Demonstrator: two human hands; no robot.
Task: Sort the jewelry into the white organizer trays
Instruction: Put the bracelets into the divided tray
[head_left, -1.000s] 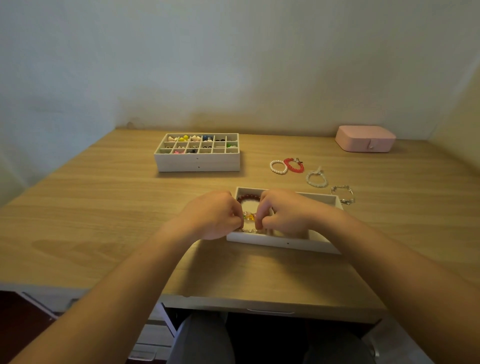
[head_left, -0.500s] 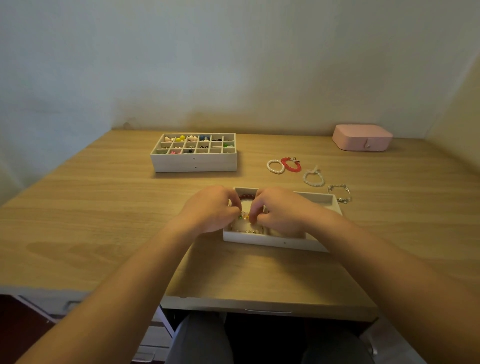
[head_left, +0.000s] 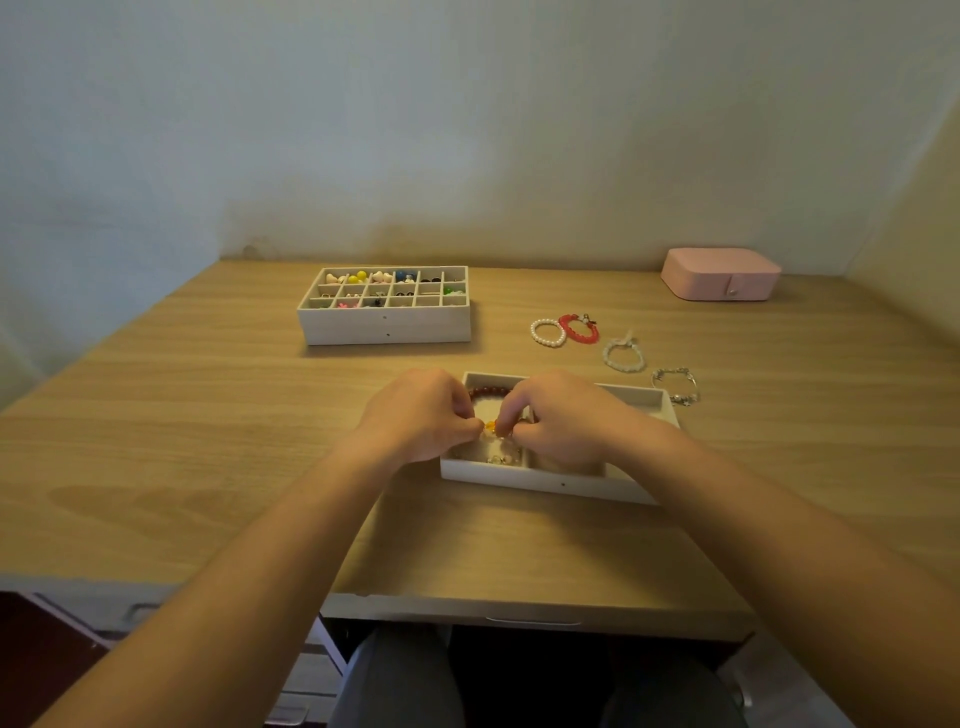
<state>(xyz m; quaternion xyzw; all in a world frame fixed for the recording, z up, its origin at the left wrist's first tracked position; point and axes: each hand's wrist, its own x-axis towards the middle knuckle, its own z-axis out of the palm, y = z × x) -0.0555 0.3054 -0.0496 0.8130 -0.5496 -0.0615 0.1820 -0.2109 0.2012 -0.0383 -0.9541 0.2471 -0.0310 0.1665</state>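
White tray (head_left: 545, 483) holds maroon bracelet (head_left: 488, 391); left hand (head_left: 415, 415), right hand (head_left: 566, 421) pinch orange beads (head_left: 490, 427).

Left hand (head_left: 415, 415) and right hand (head_left: 563, 418), pinching yellow-bead bracelet (head_left: 490, 426) between them, block left part of near tray (head_left: 550, 483); right end open from above. Pearl bracelet (head_left: 549, 344), red bracelet (head_left: 584, 339), white bracelet (head_left: 623, 368), silver chain (head_left: 675, 397) line far-right approach (chain just beside tray corner). Divided tray (head_left: 384, 330), pink box (head_left: 719, 273) well apart. Bare table (head_left: 208, 441) left, front.
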